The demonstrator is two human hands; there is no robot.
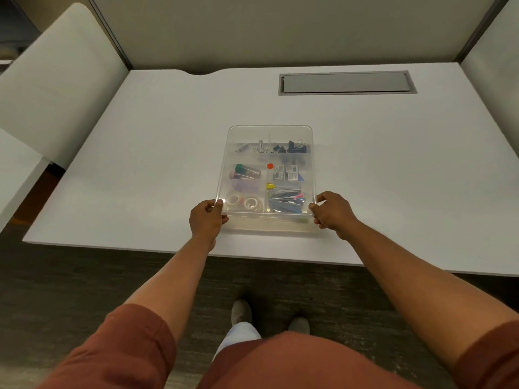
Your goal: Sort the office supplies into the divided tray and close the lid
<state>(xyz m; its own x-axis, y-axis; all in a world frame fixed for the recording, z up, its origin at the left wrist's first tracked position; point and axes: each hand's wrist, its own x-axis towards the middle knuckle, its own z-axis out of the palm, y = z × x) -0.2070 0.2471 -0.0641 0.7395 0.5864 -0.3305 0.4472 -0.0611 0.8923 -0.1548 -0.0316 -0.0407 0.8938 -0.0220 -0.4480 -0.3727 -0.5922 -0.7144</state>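
A clear divided tray sits on the white desk near its front edge. A transparent lid lies over it, its near edge raised a little above the tray. My left hand grips the lid's near left corner and my right hand grips the near right corner. Through the lid I see black binder clips, tape rolls, capped tubes, two small staple boxes and a bundle of pens in separate compartments.
The white desk spreads wide on both sides of the tray. A grey cable hatch lies flush at the back right. Partition walls close the desk at the back and sides. Dark carpet and my feet show below the desk's front edge.
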